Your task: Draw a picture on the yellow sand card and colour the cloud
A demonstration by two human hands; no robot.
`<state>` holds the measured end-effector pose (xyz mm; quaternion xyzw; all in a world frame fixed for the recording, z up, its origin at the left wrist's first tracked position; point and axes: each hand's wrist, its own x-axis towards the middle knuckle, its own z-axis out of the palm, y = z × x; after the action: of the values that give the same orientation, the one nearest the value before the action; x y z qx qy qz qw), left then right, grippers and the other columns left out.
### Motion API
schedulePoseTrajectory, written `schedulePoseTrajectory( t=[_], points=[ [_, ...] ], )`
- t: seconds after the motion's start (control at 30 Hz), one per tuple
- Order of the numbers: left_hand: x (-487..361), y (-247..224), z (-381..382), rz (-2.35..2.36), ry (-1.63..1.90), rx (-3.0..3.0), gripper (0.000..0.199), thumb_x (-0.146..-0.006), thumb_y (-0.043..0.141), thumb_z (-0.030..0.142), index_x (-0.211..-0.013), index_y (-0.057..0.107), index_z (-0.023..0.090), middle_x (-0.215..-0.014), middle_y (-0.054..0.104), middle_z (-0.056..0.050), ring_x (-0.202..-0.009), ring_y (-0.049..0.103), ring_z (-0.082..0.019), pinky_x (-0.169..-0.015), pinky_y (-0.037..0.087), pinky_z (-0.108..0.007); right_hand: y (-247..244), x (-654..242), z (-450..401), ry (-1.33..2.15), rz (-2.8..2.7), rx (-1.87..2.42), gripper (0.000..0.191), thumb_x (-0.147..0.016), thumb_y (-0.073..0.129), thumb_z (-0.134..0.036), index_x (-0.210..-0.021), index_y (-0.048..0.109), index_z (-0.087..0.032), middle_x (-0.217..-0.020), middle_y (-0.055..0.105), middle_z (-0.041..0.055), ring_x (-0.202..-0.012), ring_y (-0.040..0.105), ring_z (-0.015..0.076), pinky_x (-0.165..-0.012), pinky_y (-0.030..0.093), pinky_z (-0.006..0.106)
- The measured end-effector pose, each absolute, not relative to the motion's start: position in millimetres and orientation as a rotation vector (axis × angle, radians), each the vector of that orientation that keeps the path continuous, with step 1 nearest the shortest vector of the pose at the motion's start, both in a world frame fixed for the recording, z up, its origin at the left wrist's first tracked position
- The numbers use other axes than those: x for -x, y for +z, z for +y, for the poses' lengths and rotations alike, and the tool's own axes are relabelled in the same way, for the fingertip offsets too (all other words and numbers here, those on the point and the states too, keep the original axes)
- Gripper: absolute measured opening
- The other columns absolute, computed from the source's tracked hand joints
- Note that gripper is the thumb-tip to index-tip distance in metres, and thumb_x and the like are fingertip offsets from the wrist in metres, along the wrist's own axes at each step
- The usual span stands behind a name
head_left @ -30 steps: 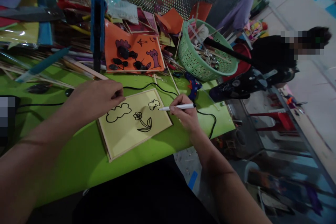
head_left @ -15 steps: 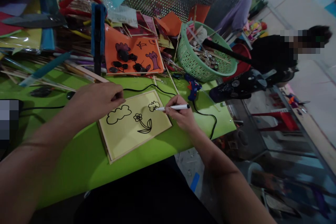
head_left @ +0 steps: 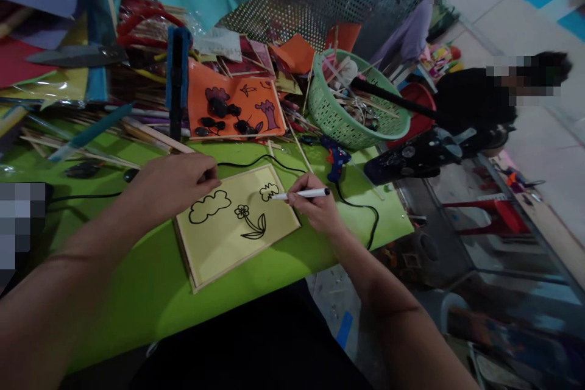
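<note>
My right hand [head_left: 315,201] pinches a white marker [head_left: 304,194] with a dark rear end. The marker's tip is at the lower right of a small black cloud outline on a yellow sheet [head_left: 214,259] with a thin pale wooden border. A larger cloud and a flower with leaves are also drawn there in black. My left hand [head_left: 187,180] lies over the sheet's upper left corner, near the larger cloud. Its fingers are curled in, and whatever they might hold is hidden.
Behind the sheet lie an orange picture [head_left: 256,97] with dark stones, a blue clamp [head_left: 177,73], scissors [head_left: 82,56] and sticks. A green basket [head_left: 338,119], a blue glue gun [head_left: 337,158] and its black cord are to the right. A co-worker [head_left: 475,94] sits beyond.
The whole view has shifted slightly, so things sit a little lower in the picture. The marker's tip stays at the small cloud's lower right, and my left hand keeps its place at the sheet's corner.
</note>
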<state>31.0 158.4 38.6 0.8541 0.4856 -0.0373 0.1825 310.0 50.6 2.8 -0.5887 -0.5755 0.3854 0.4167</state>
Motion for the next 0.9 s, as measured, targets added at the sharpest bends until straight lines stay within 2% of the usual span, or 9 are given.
schedulePoseTrajectory(
  t=[0.37, 0.9],
  points=[
    [-29.6, 36.2, 159.3, 1.332, -0.033, -2.432, 0.024, -0.095, 0.05, 0.039, -0.086, 0.064, 0.022, -0.089, 0.073, -0.007, -0.073, 0.064, -0.024, -0.06, 0.035, -0.033, 1.6, -308.9, 51.8, 0.938, -1.468, 1.477, 0.015, -0.085, 0.071, -0.034, -0.082, 0.06, -0.024, -0.072, 0.061, -0.0026, -0.067, 0.055, 0.0161, -0.063, 0.041, 0.029],
    [-29.1, 37.5, 158.8, 1.343, -0.053, -2.382, 0.024, -0.094, 0.049, 0.04, -0.084, 0.063, 0.023, -0.089, 0.07, -0.008, -0.073, 0.061, -0.024, -0.062, 0.032, -0.035, -0.6, -311.2, 52.6, 0.953, -1.464, 1.449, 0.015, -0.086, 0.07, -0.034, -0.083, 0.06, -0.023, -0.073, 0.062, -0.0017, -0.067, 0.054, 0.0164, -0.063, 0.04, 0.03]
  ],
)
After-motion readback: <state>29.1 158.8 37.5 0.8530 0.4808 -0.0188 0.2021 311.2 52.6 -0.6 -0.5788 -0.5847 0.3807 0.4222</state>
